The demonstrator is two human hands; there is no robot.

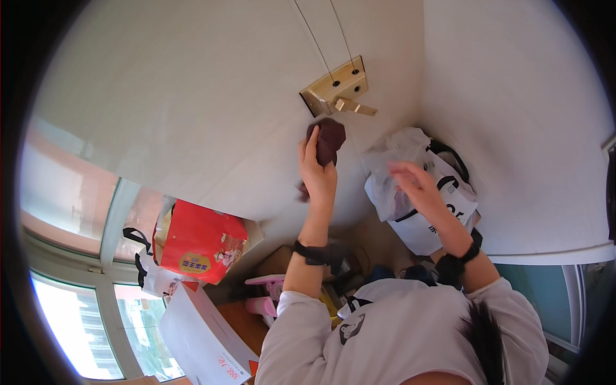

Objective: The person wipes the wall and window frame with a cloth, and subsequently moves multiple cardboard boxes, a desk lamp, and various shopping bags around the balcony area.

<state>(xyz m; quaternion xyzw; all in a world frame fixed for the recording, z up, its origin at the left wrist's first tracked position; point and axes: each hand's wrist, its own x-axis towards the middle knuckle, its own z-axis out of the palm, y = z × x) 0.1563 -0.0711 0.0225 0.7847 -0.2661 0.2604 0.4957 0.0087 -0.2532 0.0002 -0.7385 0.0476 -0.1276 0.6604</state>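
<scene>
In the head view, my left hand is raised and grips a dark maroon cloth, part of which hangs below the wrist. Just above the cloth, a gold-coloured metal crank box is fixed to the wall, with a short handle and two thin cables running upward from it. My right hand is blurred, its fingers spread in front of a translucent plastic bag; nothing shows in it. Whether it touches the bag is not clear.
White bags with black handles stand in the wall corner on the right. A red paper bag and a white box are at the left, by the windows. Pink plastic items lie low between the box and my left arm.
</scene>
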